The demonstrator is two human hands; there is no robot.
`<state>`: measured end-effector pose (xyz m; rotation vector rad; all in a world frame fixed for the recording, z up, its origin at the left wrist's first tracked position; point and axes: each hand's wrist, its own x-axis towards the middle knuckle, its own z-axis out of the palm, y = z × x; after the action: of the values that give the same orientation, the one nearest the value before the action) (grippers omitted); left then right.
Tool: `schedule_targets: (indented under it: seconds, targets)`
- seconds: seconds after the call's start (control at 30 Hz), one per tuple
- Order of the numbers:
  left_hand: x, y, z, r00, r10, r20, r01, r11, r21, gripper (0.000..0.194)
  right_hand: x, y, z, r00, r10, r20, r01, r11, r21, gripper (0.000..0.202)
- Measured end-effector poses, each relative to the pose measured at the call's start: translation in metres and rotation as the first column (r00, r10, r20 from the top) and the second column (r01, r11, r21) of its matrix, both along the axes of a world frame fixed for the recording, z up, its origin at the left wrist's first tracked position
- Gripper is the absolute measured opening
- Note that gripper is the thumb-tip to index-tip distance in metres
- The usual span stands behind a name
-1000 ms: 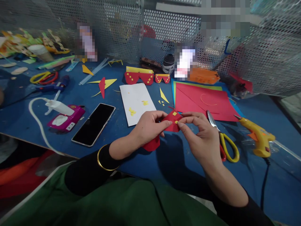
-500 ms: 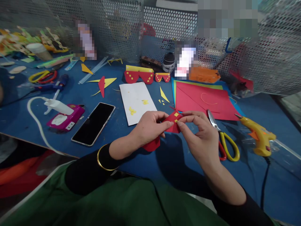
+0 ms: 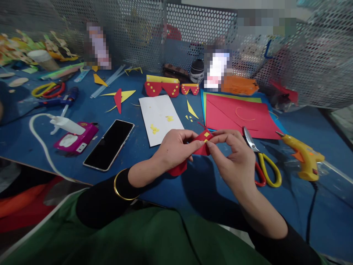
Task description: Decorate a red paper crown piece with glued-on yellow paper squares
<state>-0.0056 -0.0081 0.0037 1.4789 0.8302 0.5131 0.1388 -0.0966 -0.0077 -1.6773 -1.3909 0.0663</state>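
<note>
Red paper [image 3: 204, 150] is in our left grip [image 3: 175, 149], held up over the blue surface [image 3: 139, 147]. The left grip is closed on it, with the thumb on top. The red paper has yellow squares [image 3: 206, 134] on it, and one is right by our left thumb. More red shows below the left grip, but we can't tell if it is the same piece.

Our right grip [image 3: 238, 158] is at the right edge of the red paper. Its thumb and pointing finger are close together there, but we can't tell if they pinch anything.

Past our left grip lies a white sheet [image 3: 162, 114] with little yellow bits [image 3: 154, 129] on it. Two red and yellow paper masks [image 3: 162, 88] are farther back. A black phone [image 3: 109, 145] lies to the left of our left grip.

Just to the right of our right grip are scissors [image 3: 268, 170] with red and yellow handles. The yellow glue gun [image 3: 305, 158] is farther right. Big red sheets [image 3: 234, 116] lie behind our right grip.
</note>
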Motion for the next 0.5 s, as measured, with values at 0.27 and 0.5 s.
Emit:
schedule_targets:
  seconds: [0.27,0.5]
  targets:
    - [0.0004,0.0004,0.0033,1.000,0.007,-0.009,-0.007,1.000,0.005,0.021,0.0018,0.0005,-0.0001,0.947,-0.012,-0.320,0.009,1.000,-0.010,0.013]
    - [0.0003,-0.0012,0.0016,1.000,-0.020,-0.006,0.020,1.000,0.002,0.020,-0.0003,0.0024,-0.0025,0.891,0.000,-0.454,-0.044,0.995,-0.086,0.018]
